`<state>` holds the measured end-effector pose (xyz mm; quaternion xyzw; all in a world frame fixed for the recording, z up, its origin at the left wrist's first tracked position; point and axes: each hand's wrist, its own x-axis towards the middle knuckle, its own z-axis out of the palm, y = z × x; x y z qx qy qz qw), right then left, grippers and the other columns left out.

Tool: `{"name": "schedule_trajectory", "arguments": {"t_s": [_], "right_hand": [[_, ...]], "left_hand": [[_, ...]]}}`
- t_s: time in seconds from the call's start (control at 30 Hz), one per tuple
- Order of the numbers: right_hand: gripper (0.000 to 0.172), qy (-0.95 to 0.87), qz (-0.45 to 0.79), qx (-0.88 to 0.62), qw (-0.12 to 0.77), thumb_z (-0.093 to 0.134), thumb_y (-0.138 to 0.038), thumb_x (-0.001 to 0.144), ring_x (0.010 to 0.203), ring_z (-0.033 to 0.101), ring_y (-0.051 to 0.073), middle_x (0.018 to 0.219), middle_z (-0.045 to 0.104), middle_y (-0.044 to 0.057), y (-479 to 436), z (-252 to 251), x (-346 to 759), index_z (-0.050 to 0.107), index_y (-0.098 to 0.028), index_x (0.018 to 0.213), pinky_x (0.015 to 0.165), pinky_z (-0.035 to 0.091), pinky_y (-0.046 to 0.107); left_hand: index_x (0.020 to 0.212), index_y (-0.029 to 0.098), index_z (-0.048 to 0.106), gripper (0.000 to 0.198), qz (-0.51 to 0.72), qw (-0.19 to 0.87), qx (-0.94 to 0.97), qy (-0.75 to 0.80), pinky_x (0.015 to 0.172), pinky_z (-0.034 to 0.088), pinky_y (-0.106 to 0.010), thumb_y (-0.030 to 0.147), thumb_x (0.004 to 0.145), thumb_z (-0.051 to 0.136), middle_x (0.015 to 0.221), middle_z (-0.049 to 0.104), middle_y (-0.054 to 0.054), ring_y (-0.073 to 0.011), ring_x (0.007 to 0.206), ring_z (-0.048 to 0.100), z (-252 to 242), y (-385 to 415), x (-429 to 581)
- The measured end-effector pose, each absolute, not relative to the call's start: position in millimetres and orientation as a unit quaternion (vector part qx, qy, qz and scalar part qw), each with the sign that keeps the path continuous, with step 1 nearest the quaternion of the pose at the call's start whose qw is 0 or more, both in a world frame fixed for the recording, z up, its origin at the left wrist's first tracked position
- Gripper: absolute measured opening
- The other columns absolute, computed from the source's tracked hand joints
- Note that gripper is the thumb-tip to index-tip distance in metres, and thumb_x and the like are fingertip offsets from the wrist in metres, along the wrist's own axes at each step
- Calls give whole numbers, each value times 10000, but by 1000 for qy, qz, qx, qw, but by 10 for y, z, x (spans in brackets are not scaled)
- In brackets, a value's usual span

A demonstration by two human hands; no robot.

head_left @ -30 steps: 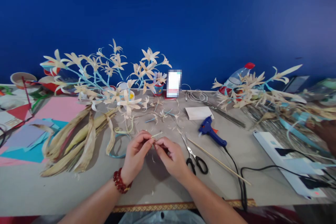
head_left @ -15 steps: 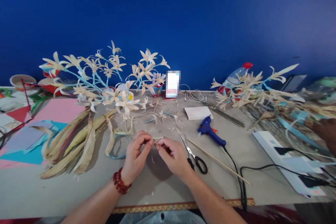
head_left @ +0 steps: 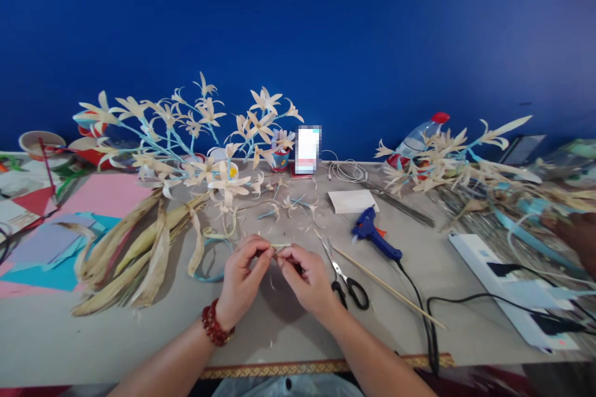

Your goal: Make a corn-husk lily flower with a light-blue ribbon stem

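My left hand [head_left: 246, 273], with a red bead bracelet at its wrist, pinches one end of a small, thin, pale-green strip [head_left: 280, 245]. The other end is between the thumb and fingers of my right hand [head_left: 306, 278]. Both hands meet just above the table, fingertips almost touching, and partly hide the strip. Scissors [head_left: 342, 273] with black handles lie open just right of my right hand. Beyond the hands are small husk flowers on blue stems [head_left: 298, 200]. A loop of blue strip [head_left: 209, 276] lies left of my left hand.
Dried corn husks [head_left: 156, 260] and coloured paper [head_left: 35, 260] lie left. A blue glue gun [head_left: 375, 232], a wooden stick [head_left: 386, 285] and a white power strip [head_left: 484, 285] with cords lie right. Husk flower branches [head_left: 186, 127] stand behind. Another person's hand [head_left: 575, 232] is far right.
Both hands keep their pinch on the strip with almost no movement. The whole view has shifted very slightly.
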<state>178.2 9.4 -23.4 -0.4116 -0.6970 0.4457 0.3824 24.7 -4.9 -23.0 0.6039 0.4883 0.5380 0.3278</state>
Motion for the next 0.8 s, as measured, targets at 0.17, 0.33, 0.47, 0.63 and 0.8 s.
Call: {"name": "schedule_trajectory", "arguments": {"t_s": [0.17, 0.33, 0.47, 0.63, 0.8], "right_hand": [[137, -708, 440, -411, 370, 494, -220, 901, 501, 442, 98, 582, 492, -44, 103, -256, 1784, 586, -194, 802, 447, 295, 196], [94, -735, 381, -427, 363, 579, -281, 872, 548, 546, 125, 673, 615, -10, 124, -174, 1812, 582, -199, 917, 513, 406, 224], [291, -745, 291, -424, 425, 612, -276, 854, 641, 588, 148, 934, 661, 63, 127, -127, 1832, 537, -209, 1126, 604, 479, 271], [122, -783, 240, -386, 425, 520, -192, 916, 746, 606, 188, 839, 678, 56, 140, -161, 1830, 624, -227, 969, 716, 479, 315], [129, -788, 223, -387, 424, 520, -176, 904, 720, 582, 191, 794, 672, 57, 154, -167, 1833, 642, -215, 909, 691, 467, 322]], "left_hand": [[789, 180, 650, 130, 549, 385, 549, 498, 644, 437, -253, 238, 880, 578, 746, 574, -19, -159, 713, 533, -287, -41, 246], [786, 177, 662, 129, 558, 418, 512, 502, 620, 443, -239, 263, 859, 598, 735, 581, -13, -149, 680, 536, -335, -42, 252], [770, 180, 659, 116, 548, 396, 537, 505, 640, 436, -244, 225, 846, 584, 729, 598, -12, -153, 682, 543, -319, -49, 262], [775, 185, 640, 120, 524, 358, 587, 502, 651, 422, -250, 172, 848, 546, 731, 594, -12, -157, 683, 538, -252, -59, 272], [769, 187, 626, 133, 515, 356, 594, 505, 632, 413, -247, 179, 867, 535, 711, 574, -2, -150, 662, 527, -240, -63, 281]]}}
